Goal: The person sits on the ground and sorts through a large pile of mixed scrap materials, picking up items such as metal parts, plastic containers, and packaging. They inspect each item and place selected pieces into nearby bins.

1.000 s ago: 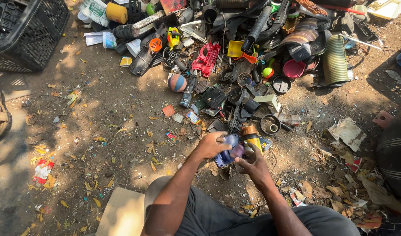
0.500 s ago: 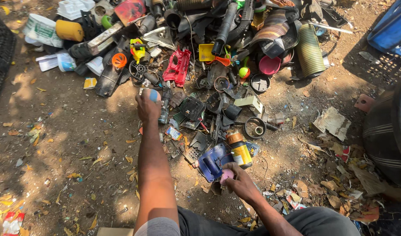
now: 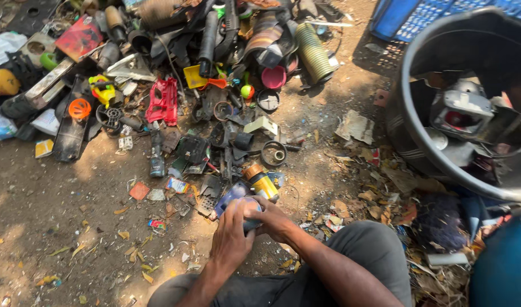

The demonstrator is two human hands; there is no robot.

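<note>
My left hand [image 3: 231,239] and right hand [image 3: 276,220] both clasping a blue plastic piece [image 3: 231,196], its long axis slanting up-left toward the scrap pile [image 3: 215,102]

— Where do the hands sit?

— The left hand [image 3: 231,239] and right hand [image 3: 273,220] meet low in the middle, on a small blue plastic piece [image 3: 233,196], just before the yellow cylindrical can [image 3: 260,182].

— And around them?

— The flat red plastic bracket [image 3: 164,101] lies behind and left; the big black round tub [image 3: 411,122] stands right, scrap inside.
</note>
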